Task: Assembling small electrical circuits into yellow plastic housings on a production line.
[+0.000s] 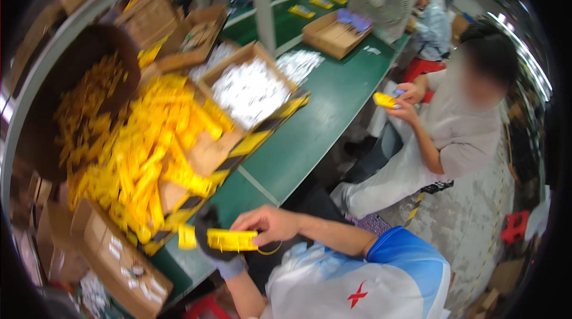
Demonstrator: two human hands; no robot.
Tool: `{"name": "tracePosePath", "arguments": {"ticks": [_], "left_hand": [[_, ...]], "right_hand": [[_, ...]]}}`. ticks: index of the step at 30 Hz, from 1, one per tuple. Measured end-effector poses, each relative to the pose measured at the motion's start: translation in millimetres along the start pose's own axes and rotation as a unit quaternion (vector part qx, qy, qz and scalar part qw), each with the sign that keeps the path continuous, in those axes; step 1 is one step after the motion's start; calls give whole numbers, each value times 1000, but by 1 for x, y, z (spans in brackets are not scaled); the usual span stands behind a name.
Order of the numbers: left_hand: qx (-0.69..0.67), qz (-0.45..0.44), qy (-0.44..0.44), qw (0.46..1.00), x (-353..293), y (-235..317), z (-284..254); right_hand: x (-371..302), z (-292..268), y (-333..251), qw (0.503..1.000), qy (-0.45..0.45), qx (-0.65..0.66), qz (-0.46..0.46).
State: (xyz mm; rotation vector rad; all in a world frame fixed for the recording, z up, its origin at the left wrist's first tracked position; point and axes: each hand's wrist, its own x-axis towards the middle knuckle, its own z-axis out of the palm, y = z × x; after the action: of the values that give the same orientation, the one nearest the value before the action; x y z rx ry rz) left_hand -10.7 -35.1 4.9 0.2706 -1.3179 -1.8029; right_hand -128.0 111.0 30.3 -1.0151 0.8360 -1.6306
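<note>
My left hand (210, 232), in a dark glove, is closed around a yellow plastic casing (232, 240) held level just off the bench's near edge. A square yellow end piece (187, 237) sticks out on the glove's far left side; whether it belongs to the casing I cannot tell. Bare fingers of my right hand (271, 223) press on the casing's right end from above, closed on it. A thin yellow loop (271, 252) hangs below those fingers. Just beyond both hands lies a heap of yellow plastic parts (143, 161) on cardboard.
A cardboard box of small white pieces (249, 89) stands behind the heap, edged by black-and-yellow tape (238, 155). At lower left is a long open carton (119, 265). The green bench (310, 140) runs toward a fan (381, 0). A seated co-worker (459, 116) handles another yellow part.
</note>
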Motion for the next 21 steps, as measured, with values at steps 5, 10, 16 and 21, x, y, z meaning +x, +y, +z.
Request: {"name": "tracePosePath", "arguments": {"ticks": [5,10,16,21], "left_hand": [[-130,-202,139,961,25,32,44],[-194,-97,115,969,54,51,33],[-68,-11,106,992,53,56,22],[-43,-23,134,990,59,52,3]], "right_hand": [[-13,-7,-9,982,143,-79,95],[-31,-27,3,970,128,-204,-41],[-27,-16,-14,967,175,-184,1],[-33,-32,-4,976,201,-87,-19]]}}
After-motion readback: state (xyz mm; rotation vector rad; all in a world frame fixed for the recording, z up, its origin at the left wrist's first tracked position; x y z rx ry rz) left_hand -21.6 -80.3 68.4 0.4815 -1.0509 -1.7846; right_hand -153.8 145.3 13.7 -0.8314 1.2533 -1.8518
